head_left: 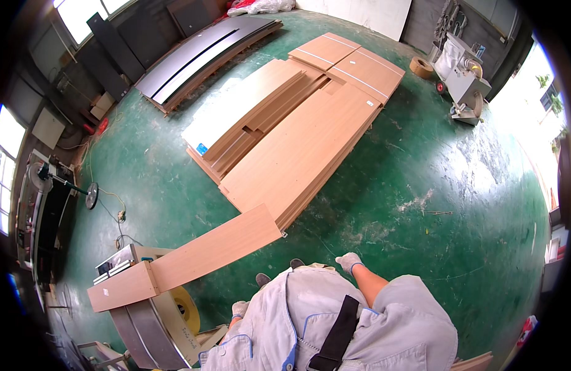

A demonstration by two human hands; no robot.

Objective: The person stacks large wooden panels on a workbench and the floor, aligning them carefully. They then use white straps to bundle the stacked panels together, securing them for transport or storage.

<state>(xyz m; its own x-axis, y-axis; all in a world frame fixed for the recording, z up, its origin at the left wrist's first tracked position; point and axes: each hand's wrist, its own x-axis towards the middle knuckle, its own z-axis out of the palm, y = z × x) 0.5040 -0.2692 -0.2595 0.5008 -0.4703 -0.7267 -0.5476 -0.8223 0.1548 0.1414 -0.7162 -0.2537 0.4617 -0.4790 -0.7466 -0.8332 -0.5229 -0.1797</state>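
My right hand [348, 262], in a pale work glove, hangs away from my body over the green floor. Nothing shows in it, and its fingers look loose. At my left side my left hand [239, 309], gloved too, is partly covered by my grey clothing; its fingers are too small to read. Nearest the left hand is a machine with a yellow disc [185, 311] on its side. A long wood-coloured board [214, 247] reaches from the panel stack to the machine. Its left end meets a shorter board [121, 287] lying across the machine top.
A large stack of wood-coloured panels [310, 145] lies ahead, with strapped panels [366, 68] at its far end. Dark panels [205, 55] are stacked far left. A wheeled grey machine [468, 83] and a brown tape-like roll [421, 67] stand far right. Cables [120, 216] trail at left.
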